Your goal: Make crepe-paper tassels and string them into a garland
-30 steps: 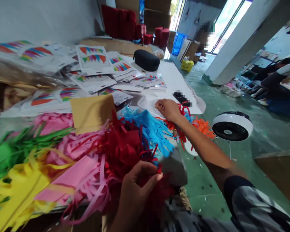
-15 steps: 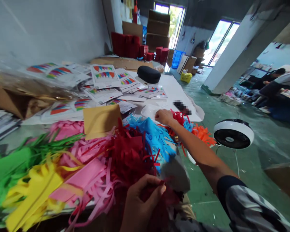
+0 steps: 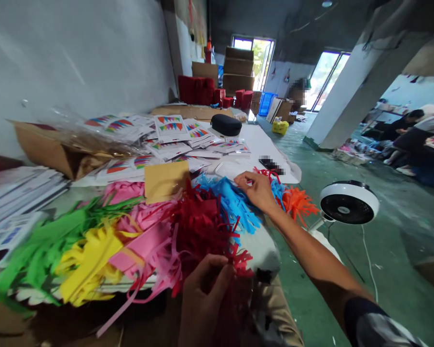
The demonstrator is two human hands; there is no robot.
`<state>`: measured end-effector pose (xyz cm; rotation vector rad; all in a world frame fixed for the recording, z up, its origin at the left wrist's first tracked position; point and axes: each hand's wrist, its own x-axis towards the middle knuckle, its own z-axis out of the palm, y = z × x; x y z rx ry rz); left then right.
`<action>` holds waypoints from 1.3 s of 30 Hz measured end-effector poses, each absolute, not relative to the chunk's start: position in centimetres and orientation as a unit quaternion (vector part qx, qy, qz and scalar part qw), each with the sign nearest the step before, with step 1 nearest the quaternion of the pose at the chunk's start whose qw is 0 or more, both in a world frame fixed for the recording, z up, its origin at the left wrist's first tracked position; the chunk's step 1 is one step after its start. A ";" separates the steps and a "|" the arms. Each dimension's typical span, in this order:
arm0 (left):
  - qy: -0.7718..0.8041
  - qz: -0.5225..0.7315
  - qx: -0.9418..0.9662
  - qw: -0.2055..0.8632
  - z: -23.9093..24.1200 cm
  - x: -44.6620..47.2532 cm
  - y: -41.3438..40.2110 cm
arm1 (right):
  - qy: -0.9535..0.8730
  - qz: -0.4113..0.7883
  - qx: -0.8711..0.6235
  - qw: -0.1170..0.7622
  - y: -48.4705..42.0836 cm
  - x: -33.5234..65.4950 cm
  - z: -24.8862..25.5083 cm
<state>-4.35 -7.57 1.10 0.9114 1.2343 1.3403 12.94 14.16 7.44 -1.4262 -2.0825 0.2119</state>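
Observation:
At the bottom centre, my left hand [image 3: 208, 289] pinches a dark red fringed paper strip [image 3: 240, 262] between thumb and forefinger; much of the strip hangs in shadow. My right hand [image 3: 258, 190] is stretched forward above the blue fringed strips [image 3: 235, 200], beside a clear plastic tray [image 3: 226, 168]. Its fingers are bent together; whatever they may hold is too small to make out. A dark red fringed bundle [image 3: 202, 219] lies just beyond my left hand. Further left are pink [image 3: 148, 241], yellow [image 3: 94, 260] and green fringed strips [image 3: 54, 241]. Orange strips [image 3: 298, 205] lie past my right wrist.
A brown card [image 3: 166, 180] lies behind the bundles. Packets with printed bunting [image 3: 169, 127], a black case [image 3: 226, 124] and a blurred phone-like object [image 3: 271, 165] are further back. A white fan [image 3: 349, 202] stands at the right. People [image 3: 419, 130] sit in the far right background.
My right hand has drawn back from the clear tray and lifted a little. My left hand keeps its pinch on the red strip. The whole view has shifted slightly.

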 end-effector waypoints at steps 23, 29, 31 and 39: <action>0.513 0.544 0.422 0.512 0.0 -5.0 -6.7 | -0.725 0.330 -0.451 0.401 3.3 12.9 3.1; 0.526 0.520 0.426 0.521 0.2 -6.0 -5.9 | -0.674 0.421 -0.444 0.414 3.0 11.4 2.5; 0.531 0.523 0.406 0.529 0.4 -6.0 -5.8 | -0.654 0.451 -0.438 0.420 2.6 11.2 2.4; 0.512 0.528 0.402 0.546 -0.1 -6.0 -5.5 | -0.674 0.378 -0.451 0.446 4.3 12.3 2.7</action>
